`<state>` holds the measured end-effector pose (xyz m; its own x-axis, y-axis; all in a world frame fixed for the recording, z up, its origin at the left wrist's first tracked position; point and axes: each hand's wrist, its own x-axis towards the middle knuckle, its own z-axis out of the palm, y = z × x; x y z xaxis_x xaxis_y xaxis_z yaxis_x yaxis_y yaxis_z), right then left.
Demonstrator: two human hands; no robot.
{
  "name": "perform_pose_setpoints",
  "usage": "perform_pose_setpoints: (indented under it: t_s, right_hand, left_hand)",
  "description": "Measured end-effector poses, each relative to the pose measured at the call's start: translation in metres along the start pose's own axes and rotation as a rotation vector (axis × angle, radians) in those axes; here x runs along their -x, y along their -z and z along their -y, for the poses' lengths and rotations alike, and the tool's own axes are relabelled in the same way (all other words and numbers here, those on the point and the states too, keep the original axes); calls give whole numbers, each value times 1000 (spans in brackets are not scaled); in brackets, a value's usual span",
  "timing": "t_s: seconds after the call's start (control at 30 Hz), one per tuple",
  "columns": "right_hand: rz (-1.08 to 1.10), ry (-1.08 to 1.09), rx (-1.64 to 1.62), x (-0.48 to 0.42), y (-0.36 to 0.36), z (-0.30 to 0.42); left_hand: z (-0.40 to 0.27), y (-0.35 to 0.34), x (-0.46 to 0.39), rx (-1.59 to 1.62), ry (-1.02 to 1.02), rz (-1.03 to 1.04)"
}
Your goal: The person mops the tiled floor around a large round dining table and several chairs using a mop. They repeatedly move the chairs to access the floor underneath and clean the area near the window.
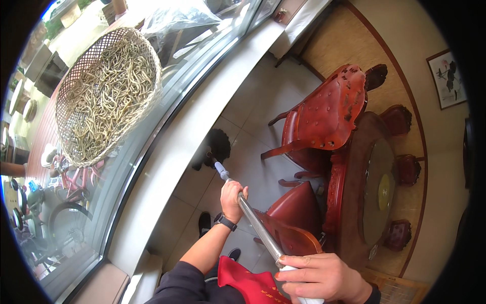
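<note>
A mop's grey metal pole (260,226) runs diagonally across the view. My left hand (232,201), with a dark watch on its wrist, is wrapped around the pole below its middle. Around the top end, my right hand (319,275) grips the white plastic handle (309,300) where it meets the metal. A pale lavender plastic joint (221,170) leads down to the dark, shaggy mop head (219,144). That head rests on the grey tiled floor (243,100) beside the window ledge, whose edge may hide part of it.
A white window ledge (182,148) borders my left side. Red padded chairs (322,114) and a round table with a glass turntable (379,193) stand to the right. Beyond the glass are a woven basket of dried pods (110,95) and bicycles. My red apron (250,281) hangs below.
</note>
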<state>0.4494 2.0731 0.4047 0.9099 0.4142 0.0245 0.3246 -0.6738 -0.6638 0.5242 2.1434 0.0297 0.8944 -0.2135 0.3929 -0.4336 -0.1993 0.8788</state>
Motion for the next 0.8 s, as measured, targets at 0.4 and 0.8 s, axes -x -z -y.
perform_pose_setpoints:
  t_s: [0.4,0.8]
  right_hand:
    - [-49,-101,205,10,-93,-76]
    - [-84,-124,-141,78,11,-19]
  left_hand:
    - [77,-45,-45,40,10,418]
    - [-40,41,44,60,33,359]
